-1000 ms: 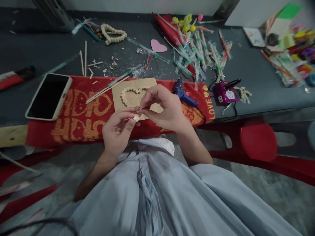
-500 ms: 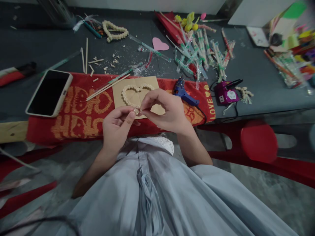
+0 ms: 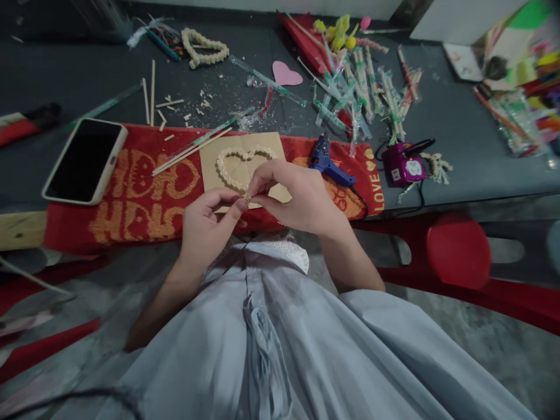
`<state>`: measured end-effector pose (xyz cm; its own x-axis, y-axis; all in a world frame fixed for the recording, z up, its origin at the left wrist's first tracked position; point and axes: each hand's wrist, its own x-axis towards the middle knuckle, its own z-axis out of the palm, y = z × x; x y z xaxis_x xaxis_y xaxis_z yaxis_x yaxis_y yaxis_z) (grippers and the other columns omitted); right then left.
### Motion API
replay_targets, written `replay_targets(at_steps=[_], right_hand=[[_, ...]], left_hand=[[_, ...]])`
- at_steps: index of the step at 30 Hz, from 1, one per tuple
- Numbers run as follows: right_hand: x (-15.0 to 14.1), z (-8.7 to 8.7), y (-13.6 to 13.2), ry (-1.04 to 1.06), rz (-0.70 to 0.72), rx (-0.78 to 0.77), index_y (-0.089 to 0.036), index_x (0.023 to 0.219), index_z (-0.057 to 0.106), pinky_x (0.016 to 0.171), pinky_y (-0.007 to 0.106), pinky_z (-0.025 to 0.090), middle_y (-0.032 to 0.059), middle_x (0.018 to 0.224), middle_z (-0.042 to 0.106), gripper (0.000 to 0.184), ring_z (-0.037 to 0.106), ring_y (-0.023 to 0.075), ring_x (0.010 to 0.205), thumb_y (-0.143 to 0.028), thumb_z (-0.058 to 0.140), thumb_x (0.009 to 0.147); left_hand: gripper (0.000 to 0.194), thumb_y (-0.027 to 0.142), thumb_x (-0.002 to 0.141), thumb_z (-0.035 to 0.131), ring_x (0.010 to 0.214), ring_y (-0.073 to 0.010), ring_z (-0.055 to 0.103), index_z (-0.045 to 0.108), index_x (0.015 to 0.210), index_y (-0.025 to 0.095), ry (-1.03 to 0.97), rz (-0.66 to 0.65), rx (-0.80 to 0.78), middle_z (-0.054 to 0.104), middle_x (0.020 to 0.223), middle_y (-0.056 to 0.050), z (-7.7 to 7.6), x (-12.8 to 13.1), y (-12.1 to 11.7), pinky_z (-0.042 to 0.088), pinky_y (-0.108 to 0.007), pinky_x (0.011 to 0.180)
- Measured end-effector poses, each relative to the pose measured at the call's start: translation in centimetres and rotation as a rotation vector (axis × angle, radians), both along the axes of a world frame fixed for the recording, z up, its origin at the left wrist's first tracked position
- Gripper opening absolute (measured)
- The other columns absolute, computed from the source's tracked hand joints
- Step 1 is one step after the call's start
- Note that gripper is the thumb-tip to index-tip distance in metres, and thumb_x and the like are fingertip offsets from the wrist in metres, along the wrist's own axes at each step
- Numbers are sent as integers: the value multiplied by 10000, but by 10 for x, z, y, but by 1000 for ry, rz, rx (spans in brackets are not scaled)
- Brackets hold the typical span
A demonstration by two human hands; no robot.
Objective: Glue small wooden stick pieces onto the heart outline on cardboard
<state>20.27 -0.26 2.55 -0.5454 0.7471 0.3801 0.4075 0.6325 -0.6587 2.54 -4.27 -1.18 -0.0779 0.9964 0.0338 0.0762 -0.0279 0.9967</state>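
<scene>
My left hand (image 3: 210, 219) and my right hand (image 3: 293, 195) meet fingertip to fingertip above the near edge of a brown cardboard square (image 3: 210, 169). Pinched between both sets of fingers are tiny pale wooden stick pieces (image 3: 248, 198), mostly covered. Just beyond the fingertips, a heart outline (image 3: 225, 160) built from such short pieces lies on the cardboard; its lower right side is hidden by my right hand. A blue glue gun (image 3: 328, 163) rests on the red towel (image 3: 140, 224), to the right of the cardboard.
At left lies a phone (image 3: 85, 160). Wooden chopsticks (image 3: 192, 151) rest between it and the cardboard. Behind are cut bits, a second wooden heart (image 3: 205, 49), a pink paper heart (image 3: 286, 73) and wrapped chopsticks (image 3: 361, 76). A purple power socket (image 3: 402, 165) stands right, near a red stool (image 3: 458, 251).
My fingertips have closed in on each other, so the wooden piece that showed at my left thumb is now mostly covered. The view has shifted slightly.
</scene>
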Motion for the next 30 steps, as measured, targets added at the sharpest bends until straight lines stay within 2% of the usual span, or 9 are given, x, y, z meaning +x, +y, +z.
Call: replay_targets(at_steps=[6,9,11,18,30], right_hand=[[5,-7,3,26,19,63,-191,992,603,757,290,555,32,962,703,135,661,145,844,-106,572,891],[7,-12,5,52,22,126,-195,950,635,785,296,551,30,930,703,66,662,149,867,-183,572,934],[6,-15,5,67,26,159,-194,909,652,787,289,545,29,898,699,98,658,147,868,-210,564,949],[2,-20,4,99,36,204,-180,869,646,738,261,522,35,859,673,147,626,130,824,-164,526,951],[3,-23,5,90,64,203,-182,872,628,748,269,509,37,866,650,156,607,130,821,-160,501,961]], left_hand=[[294,457,785,761,632,-120,657,687,817,175,40,5,18,691,779,-15,3,0,-2,576,-201,511],[299,458,778,769,611,-114,651,683,797,172,23,3,-4,688,766,-10,5,-1,-2,583,-198,503],[312,467,777,769,576,-103,637,683,794,168,21,-4,-3,686,753,-7,7,-1,-2,580,-194,496],[315,467,784,767,526,-92,631,689,769,163,0,-30,12,685,718,-8,10,-2,-3,566,-175,472],[345,510,790,755,507,-109,620,687,799,172,33,-62,-60,700,753,-19,11,-4,-4,555,-222,468]])
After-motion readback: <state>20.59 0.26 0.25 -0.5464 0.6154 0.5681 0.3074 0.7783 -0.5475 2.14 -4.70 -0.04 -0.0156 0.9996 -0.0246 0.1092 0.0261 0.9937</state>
